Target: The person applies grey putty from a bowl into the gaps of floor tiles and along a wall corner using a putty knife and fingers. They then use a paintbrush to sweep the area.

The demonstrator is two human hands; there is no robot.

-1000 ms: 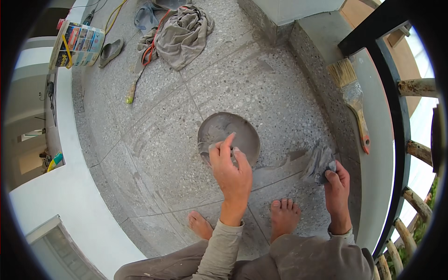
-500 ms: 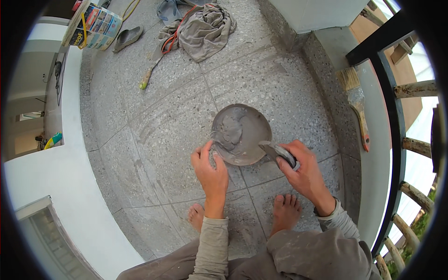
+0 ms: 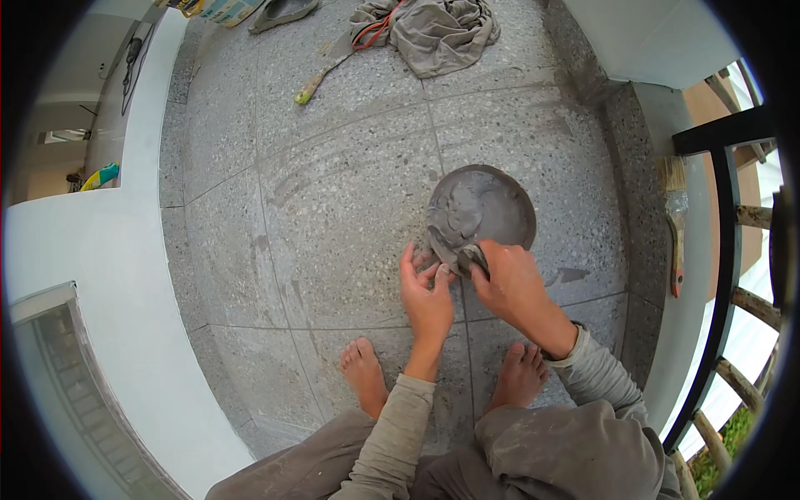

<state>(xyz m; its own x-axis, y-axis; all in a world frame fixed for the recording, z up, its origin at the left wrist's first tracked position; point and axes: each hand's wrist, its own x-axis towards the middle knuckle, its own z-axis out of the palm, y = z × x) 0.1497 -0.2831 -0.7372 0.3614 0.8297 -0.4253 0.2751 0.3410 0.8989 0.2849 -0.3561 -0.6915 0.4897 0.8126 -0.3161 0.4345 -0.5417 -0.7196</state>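
Note:
A round, shallow bowl point(image 3: 527, 200) of wet grey cement paste point(image 3: 467, 208) sits on the floor in front of my feet. My right hand point(image 3: 518, 283) is closed round the dark handle of a small trowel point(image 3: 473, 258), held at the bowl's near rim; most of its blade is hidden by the hand and the paste. At the near left rim, my left hand point(image 3: 429, 296) has curled fingers and its thumb against the bowl, close to the trowel. The two hands almost meet there.
A scraper with a yellow-green handle point(image 3: 310, 87) lies farther off, by a crumpled grey cloth point(image 3: 446, 37). A grey shoe point(image 3: 283, 12) is at the far edge. A paintbrush point(image 3: 676, 225) rests on the right ledge, beside a black railing point(image 3: 722, 242).
My right hand has brought the trowel leftward to the bowl's near rim, close to my left hand. The view has shifted, so the bowl appears farther right and higher.

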